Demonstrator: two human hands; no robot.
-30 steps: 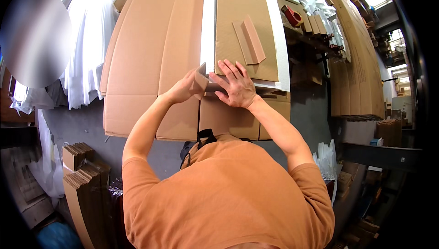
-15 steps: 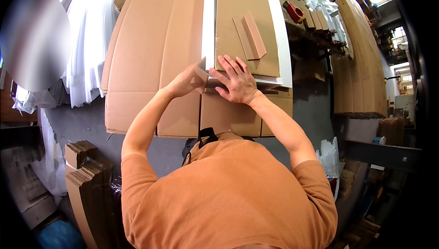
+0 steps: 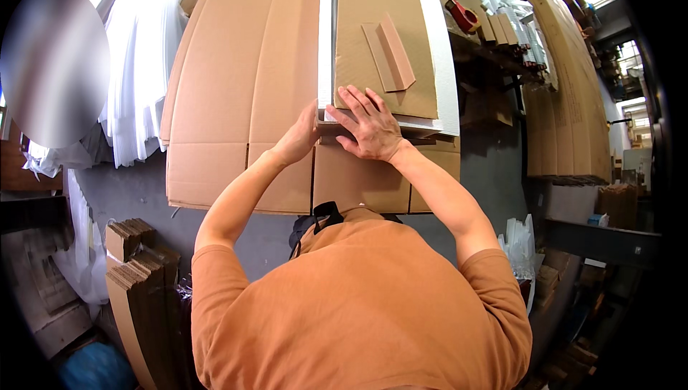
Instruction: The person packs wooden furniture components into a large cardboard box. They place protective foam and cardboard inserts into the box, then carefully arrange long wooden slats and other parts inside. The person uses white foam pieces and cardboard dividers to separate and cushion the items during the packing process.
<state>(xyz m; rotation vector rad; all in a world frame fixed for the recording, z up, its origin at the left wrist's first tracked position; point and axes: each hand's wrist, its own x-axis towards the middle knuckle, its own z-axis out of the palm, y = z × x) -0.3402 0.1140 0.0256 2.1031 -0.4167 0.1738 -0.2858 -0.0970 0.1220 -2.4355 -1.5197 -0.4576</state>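
Observation:
My right hand (image 3: 371,128) lies with fingers stretched over the near edge of a brown cardboard sheet (image 3: 383,39). This sheet rests on a long packed piece with white foam strips (image 3: 325,31) along its sides. At its near left corner my left hand (image 3: 297,138) is closed round a folded cardboard strip (image 3: 322,112), pressed against the foam's end. Most of that strip is hidden by my fingers. A second folded cardboard strip (image 3: 390,56) lies loose on top of the sheet, beyond my right hand.
Large flat cartons (image 3: 215,89) lie under and left of the packed piece. White foam sheets (image 3: 147,60) stand at far left. A red tape dispenser (image 3: 462,16) sits on a bench at right. Cardboard stacks stand at lower left (image 3: 140,282) and far right (image 3: 566,103).
My left hand has brought the folded cardboard strip in against the foam corner; before, it stuck up tilted beside it. My right hand stays nearly in place.

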